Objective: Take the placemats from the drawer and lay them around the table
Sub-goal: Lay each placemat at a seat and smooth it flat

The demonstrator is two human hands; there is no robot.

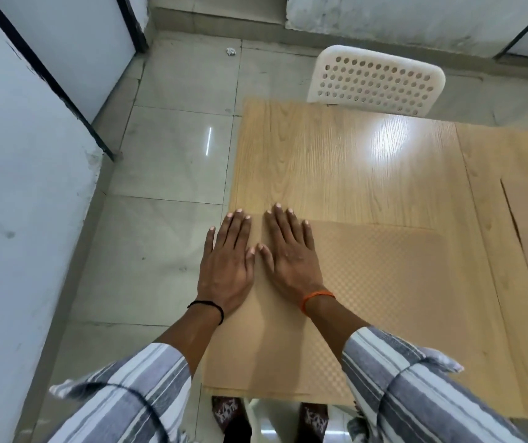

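bare tabletop [336,161] ahead, chair [374,79] at far edge

We see both forearms reaching forward from striped sleeves, palms down. The left hand [226,266] and the right hand [291,255] lie flat side by side, fingers [289,225] straight and slightly spread, thumbs nearly touching.
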